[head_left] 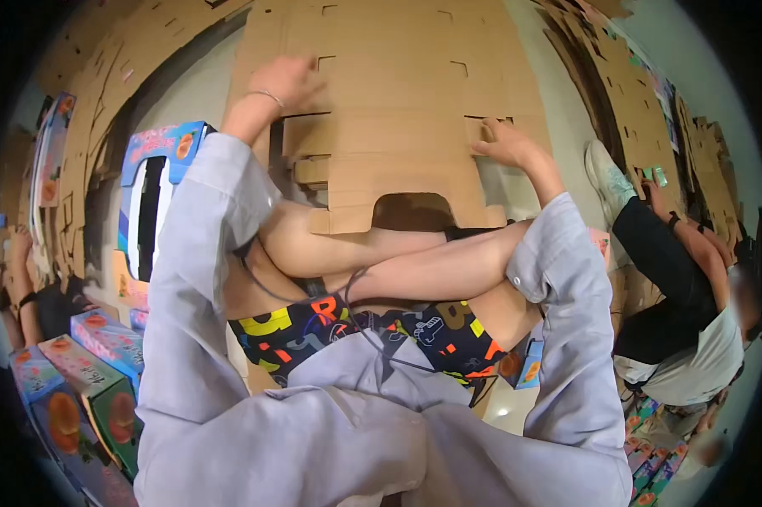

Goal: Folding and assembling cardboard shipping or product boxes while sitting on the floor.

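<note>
A flat brown cardboard box blank (pixel 398 84) with slots, side flaps and a rounded cut-out lies in front of me, its near end over my crossed legs. Above its left side is my left hand (pixel 290 83), a thin bracelet at the wrist; the fingers are apart, slightly blurred, and hold nothing. My right hand (pixel 509 144) is at the blank's right side flap, beside a slot. Its thumb and bent fingers close on the cardboard edge there, partly hiding the flap.
A blue and pink printed carton (pixel 170 139) with a large opening stands at my left, and several fruit-printed boxes (pixel 89 372) lie lower left. Stacked cardboard sheets (pixel 643 110) line the right. One person (pixel 685 338) sits at the right; another person's arm (pixel 26 279) shows far left.
</note>
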`<action>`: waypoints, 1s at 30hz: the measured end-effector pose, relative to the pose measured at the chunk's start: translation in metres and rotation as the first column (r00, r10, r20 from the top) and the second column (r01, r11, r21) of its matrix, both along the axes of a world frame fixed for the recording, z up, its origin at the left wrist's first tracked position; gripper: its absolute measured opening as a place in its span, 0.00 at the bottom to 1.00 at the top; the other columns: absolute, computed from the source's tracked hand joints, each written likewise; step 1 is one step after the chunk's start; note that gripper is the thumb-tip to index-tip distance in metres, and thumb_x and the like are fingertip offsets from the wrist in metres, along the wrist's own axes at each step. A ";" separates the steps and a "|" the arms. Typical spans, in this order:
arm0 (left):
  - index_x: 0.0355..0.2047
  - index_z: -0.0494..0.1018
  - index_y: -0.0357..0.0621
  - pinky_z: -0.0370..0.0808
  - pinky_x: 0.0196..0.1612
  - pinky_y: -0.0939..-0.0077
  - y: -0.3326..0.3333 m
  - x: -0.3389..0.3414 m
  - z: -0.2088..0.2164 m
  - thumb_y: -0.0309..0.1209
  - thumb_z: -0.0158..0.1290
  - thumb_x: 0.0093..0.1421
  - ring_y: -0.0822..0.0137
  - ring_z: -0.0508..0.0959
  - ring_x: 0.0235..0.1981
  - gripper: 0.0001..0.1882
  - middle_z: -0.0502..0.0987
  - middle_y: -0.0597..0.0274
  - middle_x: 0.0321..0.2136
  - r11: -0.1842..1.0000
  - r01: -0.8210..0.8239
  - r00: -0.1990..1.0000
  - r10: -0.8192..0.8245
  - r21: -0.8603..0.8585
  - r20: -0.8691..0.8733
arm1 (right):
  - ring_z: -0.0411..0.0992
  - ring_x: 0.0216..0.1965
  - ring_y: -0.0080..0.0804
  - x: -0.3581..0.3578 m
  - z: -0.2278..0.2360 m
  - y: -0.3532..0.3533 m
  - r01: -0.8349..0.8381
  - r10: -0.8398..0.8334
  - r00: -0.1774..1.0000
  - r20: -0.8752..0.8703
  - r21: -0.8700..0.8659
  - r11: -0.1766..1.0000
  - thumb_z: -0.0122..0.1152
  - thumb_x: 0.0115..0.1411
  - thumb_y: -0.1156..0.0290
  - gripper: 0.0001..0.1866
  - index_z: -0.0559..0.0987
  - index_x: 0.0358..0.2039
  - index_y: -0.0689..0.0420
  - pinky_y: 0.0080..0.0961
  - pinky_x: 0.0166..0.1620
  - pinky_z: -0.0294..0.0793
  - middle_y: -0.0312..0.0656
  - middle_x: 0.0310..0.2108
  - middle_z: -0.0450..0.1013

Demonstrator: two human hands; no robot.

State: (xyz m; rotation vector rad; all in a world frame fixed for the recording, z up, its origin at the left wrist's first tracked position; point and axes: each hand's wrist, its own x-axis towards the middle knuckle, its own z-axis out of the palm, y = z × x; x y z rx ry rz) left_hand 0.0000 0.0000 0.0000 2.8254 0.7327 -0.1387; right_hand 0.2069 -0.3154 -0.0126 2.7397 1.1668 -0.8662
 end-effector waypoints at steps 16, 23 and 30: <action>0.52 0.63 0.42 0.72 0.37 0.76 -0.019 -0.026 -0.025 0.43 0.47 0.62 0.68 0.75 0.31 0.23 0.74 0.58 0.31 0.579 0.006 0.886 0.375 -0.815 0.273 | 0.68 0.20 0.25 -0.002 -0.026 0.005 0.640 -0.289 0.752 -0.592 0.553 0.533 0.53 0.59 0.59 0.18 0.75 0.34 0.64 0.24 0.24 0.69 0.38 0.20 0.71; 0.56 0.60 0.42 0.69 0.39 0.76 -0.065 0.000 -0.061 0.35 0.49 0.61 0.68 0.68 0.31 0.24 0.68 0.56 0.32 0.797 0.257 0.883 0.035 -0.546 0.467 | 0.72 0.22 0.30 -0.018 -0.049 0.023 0.451 -0.221 0.877 -0.427 0.570 0.687 0.57 0.56 0.57 0.18 0.73 0.34 0.61 0.30 0.26 0.71 0.45 0.22 0.72; 0.53 0.63 0.52 0.69 0.44 0.64 -0.080 0.011 -0.072 0.36 0.55 0.55 0.51 0.70 0.41 0.25 0.68 0.48 0.38 0.887 0.325 0.881 -0.156 -0.329 0.448 | 0.72 0.36 0.54 -0.039 -0.060 0.038 0.125 -0.204 0.973 0.106 0.499 0.858 0.57 0.54 0.52 0.21 0.73 0.37 0.58 0.44 0.40 0.70 0.54 0.32 0.75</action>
